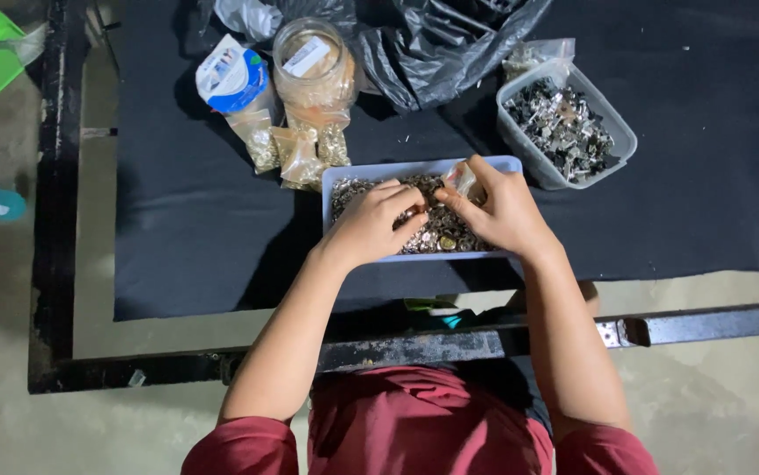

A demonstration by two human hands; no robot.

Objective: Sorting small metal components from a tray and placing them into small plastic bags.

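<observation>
A: Left hand (377, 220) is seen resting in the pale blue tray (331, 180), fingers curled narrow and pressed into the small metal pieces (439, 236). Whether any piece is pinched cannot be told.

B: Right hand (504, 211)?

A: Held over the right half of the same tray, fingers closed on a small clear plastic bag (462, 178), which is gripped between thumb and fingertips. The two hands are nearly touching at the fingertips.

B: Tray position noted?

A: Set on the black cloth (177, 220), at its near edge, directly in front of the person.

B: Surroundings?

A: A clear tub of darker metal parts (564, 123) is placed just beyond the right hand, to the right of the tray. A glass jar (313, 62) and several small filled bags (304, 149) are found beyond the tray's left corner, with a white and blue pouch (231, 77) beside the jar. A crumpled black plastic bag (450, 48) lies behind. Nothing is laid between the hands and the tray.
</observation>
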